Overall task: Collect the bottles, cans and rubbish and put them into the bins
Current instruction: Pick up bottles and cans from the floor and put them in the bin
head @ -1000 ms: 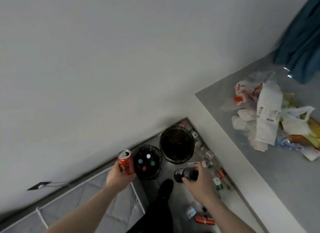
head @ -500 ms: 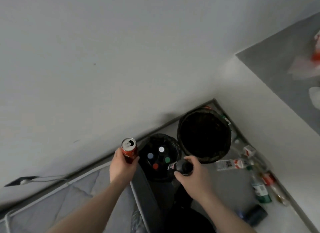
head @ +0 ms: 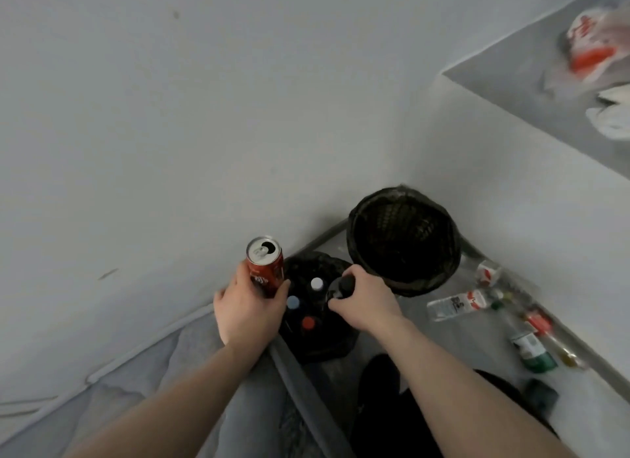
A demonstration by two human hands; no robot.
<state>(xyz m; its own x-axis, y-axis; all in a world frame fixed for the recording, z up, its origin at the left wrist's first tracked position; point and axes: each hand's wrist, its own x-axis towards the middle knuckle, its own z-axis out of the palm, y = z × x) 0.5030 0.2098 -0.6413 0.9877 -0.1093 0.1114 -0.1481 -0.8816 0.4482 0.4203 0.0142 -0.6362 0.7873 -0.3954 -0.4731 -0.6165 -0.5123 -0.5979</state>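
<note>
My left hand (head: 247,307) grips an upright red soda can (head: 265,266) just left of a small black bin (head: 318,345). Inside that bin stand bottles with white, blue and red caps. My right hand (head: 366,299) holds a dark bottle (head: 341,285) over the bin's right side, its lower part hidden by my fingers. A larger black mesh bin (head: 404,241) stands behind it in the corner, dark inside. More bottles lie on the floor to the right, among them a clear one with a red-and-white label (head: 458,302) and a green one (head: 535,353).
A grey mattress (head: 143,382) lies at lower left against the white wall. A low white wall runs along the right, with plastic bags (head: 593,48) on the grey surface beyond. My dark shoe (head: 380,375) is below the small bin. A dark object (head: 542,394) lies at lower right.
I have come closer to the bins. My right hand has carried the dark bottle left and over the small bin; my left hand keeps the can beside it.
</note>
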